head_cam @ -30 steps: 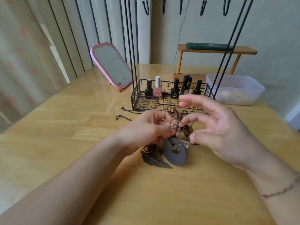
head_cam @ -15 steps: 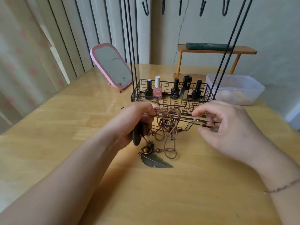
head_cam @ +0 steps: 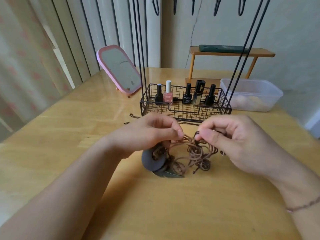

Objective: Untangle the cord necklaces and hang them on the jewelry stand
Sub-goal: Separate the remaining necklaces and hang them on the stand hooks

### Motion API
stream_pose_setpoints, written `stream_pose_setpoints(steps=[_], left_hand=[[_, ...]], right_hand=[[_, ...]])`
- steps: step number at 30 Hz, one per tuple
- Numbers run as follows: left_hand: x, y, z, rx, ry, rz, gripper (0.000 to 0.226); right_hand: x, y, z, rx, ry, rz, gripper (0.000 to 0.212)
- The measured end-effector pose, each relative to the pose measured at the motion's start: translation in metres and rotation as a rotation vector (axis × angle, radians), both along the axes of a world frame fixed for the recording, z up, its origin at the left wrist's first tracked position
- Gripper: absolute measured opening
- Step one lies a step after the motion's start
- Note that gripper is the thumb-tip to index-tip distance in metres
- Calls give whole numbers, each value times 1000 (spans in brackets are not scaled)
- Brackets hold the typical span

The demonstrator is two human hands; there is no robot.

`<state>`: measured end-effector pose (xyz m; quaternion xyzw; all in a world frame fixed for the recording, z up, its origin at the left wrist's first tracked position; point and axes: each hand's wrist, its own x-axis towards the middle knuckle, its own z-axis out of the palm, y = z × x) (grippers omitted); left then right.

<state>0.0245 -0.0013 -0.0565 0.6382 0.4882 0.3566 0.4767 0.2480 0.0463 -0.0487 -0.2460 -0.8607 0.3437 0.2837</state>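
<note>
A tangle of brown cord necklaces (head_cam: 195, 152) hangs between my hands just above the wooden table (head_cam: 173, 205). My left hand (head_cam: 150, 132) pinches cord strands at its fingertips. My right hand (head_cam: 232, 137) pinches a dark part of the cord close by. A dark grey disc pendant (head_cam: 152, 161) dangles under my left hand, and a metal feather pendant (head_cam: 171, 174) lies on the table below it. The black wire jewelry stand (head_cam: 185, 108) rises behind, its hooks (head_cam: 216, 7) at the top edge of the view.
Several nail polish bottles (head_cam: 168, 97) stand in the stand's basket. A pink mirror (head_cam: 119, 68) leans at the back left. A clear plastic box (head_cam: 251, 94) sits at the back right, before a small wooden shelf (head_cam: 230, 52). Another thin chain (head_cam: 133, 116) lies left of the basket.
My hands have come closer together and lower, the cords now bunched between them. The disc pendant, held at my left palm before, now dangles beneath that hand over the feather pendant.
</note>
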Motion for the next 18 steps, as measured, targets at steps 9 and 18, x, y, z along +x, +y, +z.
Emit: stream_pose_setpoints(steps=[9,18], left_hand=[[29,-13,-6,776,-57,183,17],[44,-12,-9,666,366,369,37]], right_hand=[[-4,-6,6,-246,335,1,23],[1,-7,7,-365,314,173,34]])
